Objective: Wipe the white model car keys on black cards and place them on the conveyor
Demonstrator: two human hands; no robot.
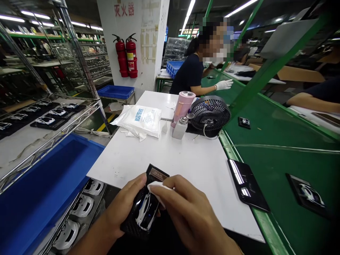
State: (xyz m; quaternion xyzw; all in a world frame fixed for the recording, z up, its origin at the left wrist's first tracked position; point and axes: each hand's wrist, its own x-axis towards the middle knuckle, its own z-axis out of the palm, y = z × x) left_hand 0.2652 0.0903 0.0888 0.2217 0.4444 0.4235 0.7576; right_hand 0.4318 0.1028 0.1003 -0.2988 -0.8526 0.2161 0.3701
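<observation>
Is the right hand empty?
No, the right hand pinches a white cloth by the model car in the left hand.

- Ceiling tubes (pixel 188 15) shine at 10, 12 and 1 o'clock.
- White glare streaks a glossy black panel (pixel 249 185) at 4 o'clock.
- Dark vignetting at 2 and 4 o'clock.
- Blocky pixelation at 1 o'clock.
</observation>
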